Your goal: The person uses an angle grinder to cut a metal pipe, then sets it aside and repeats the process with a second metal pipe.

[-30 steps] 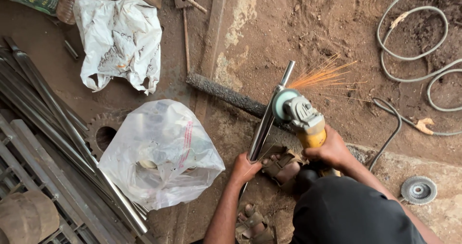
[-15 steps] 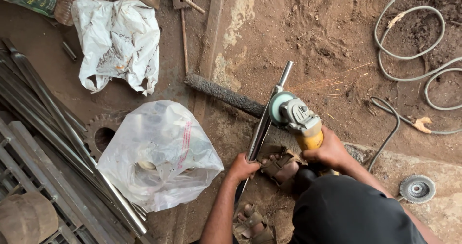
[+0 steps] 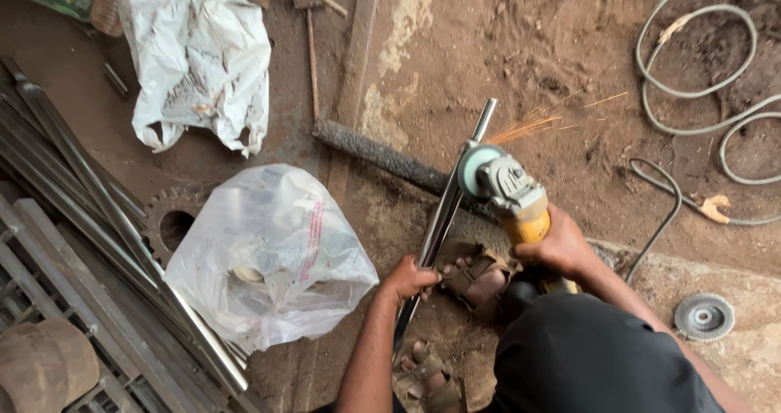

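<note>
Nearest the camera, beside the shiny metal tube (image 3: pixel 443 214) that serves as landmark, the left hand (image 3: pixel 409 279) wraps the tube's lower stretch, fingers curled tight around it, pinning it over a sandalled foot (image 3: pixel 474 275); a second sandalled foot (image 3: pixel 425 374) sits below the hand, close to the tube's near end. Right of the tube, the right hand (image 3: pixel 560 246) closes its fingers around the yellow handle of one angle grinder (image 3: pixel 508 189), whose disc meets the tube's upper part, with orange sparks (image 3: pixel 537 124) flying off to the right. Under the tube, crossing it, lies one dark rough bar (image 3: pixel 374 154). Left of the tube rests a clear plastic bag (image 3: pixel 264 254), partly covering a rusty gear (image 3: pixel 167 226), and further left long steel bars (image 3: pixel 89 193) run slantwise. Far right of the tube, one spare grinding disc (image 3: pixel 704 317) lies on the ground, with a grey cable (image 3: pixel 659 218) and looped hose (image 3: pixel 700 71) beyond. Farthest up-left lies one white sack (image 3: pixel 199 63).
</note>
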